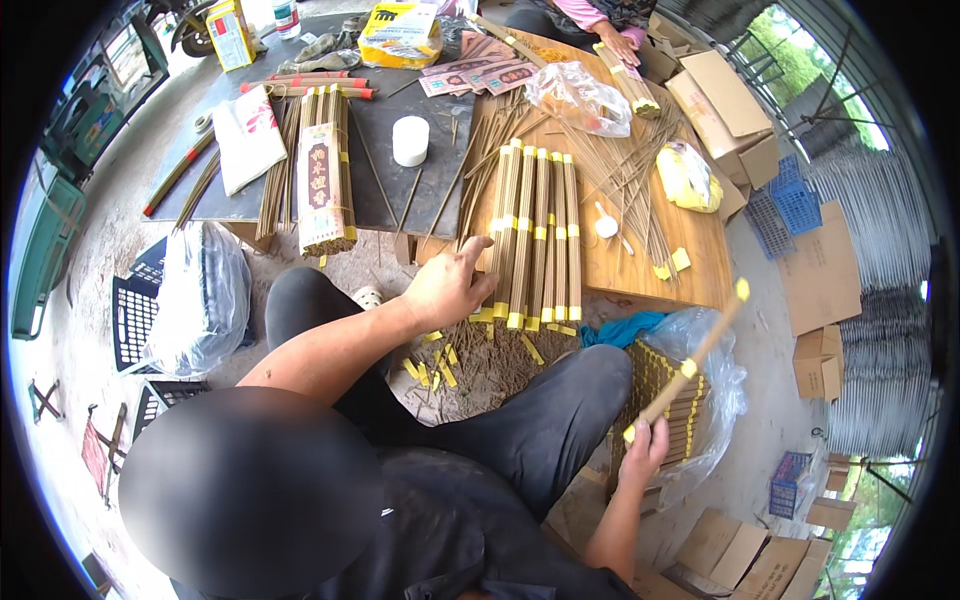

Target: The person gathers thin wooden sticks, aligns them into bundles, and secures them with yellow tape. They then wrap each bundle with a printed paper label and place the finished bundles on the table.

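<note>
My left hand [448, 285] rests with spread fingers on the near end of a row of brown incense-stick bundles [535, 235] banded in yellow, lying side by side on a low wooden table [640, 270]. My right hand [643, 450] is closed around the lower end of one yellow-banded stick bundle [690, 360], held up at a slant to my right, above a clear plastic bag of more bundles [665, 385]. Loose sticks [620, 175] are scattered over the table beyond the row.
A dark board [385, 150] holds a white roll, wrapped stick packs and paper. Another person's hand [622, 45] works at the table's far end. Cardboard boxes [725, 110], blue crates, a plastic sack [200, 295] and a black crate surround me. Yellow scraps litter the ground.
</note>
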Demonstrator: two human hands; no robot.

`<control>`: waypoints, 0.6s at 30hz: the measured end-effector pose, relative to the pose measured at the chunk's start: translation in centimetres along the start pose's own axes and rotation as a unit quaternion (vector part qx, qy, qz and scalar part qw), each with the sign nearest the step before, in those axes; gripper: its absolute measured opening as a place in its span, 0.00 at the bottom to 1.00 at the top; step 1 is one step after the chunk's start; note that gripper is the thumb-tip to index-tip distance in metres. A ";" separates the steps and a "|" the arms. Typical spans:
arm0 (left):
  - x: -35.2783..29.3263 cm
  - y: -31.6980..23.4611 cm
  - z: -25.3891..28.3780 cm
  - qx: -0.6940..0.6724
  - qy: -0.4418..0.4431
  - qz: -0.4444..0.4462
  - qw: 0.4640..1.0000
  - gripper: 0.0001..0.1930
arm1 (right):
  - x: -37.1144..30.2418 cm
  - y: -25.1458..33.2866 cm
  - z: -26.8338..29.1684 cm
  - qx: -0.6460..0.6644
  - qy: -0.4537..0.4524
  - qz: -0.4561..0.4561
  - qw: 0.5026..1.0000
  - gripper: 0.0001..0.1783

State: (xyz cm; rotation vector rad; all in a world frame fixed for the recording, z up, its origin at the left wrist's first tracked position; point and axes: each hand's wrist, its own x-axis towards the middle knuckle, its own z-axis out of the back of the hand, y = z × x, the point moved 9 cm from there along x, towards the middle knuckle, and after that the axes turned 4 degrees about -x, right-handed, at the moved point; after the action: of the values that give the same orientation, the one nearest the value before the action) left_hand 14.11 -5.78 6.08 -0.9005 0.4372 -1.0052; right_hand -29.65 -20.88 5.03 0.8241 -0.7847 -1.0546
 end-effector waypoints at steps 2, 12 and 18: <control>0.2 0.5 -0.2 0.007 -0.002 0.001 1.000 0.28 | 2.0 6.3 -3.8 -0.021 0.104 0.052 0.993 0.08; 0.8 1.2 -2.8 -0.076 0.018 0.044 0.996 0.42 | 9.7 14.7 -20.5 -0.284 0.222 0.154 0.920 0.19; 1.1 2.8 -3.8 -0.123 0.028 0.105 0.986 0.48 | 11.5 16.7 -21.9 -0.305 0.251 0.152 0.906 0.24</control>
State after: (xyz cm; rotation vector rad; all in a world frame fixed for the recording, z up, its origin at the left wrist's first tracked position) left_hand 13.60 -7.79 1.73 -1.0250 0.6997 -0.7946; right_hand -0.47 -22.93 10.93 0.3790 -0.1086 -0.6929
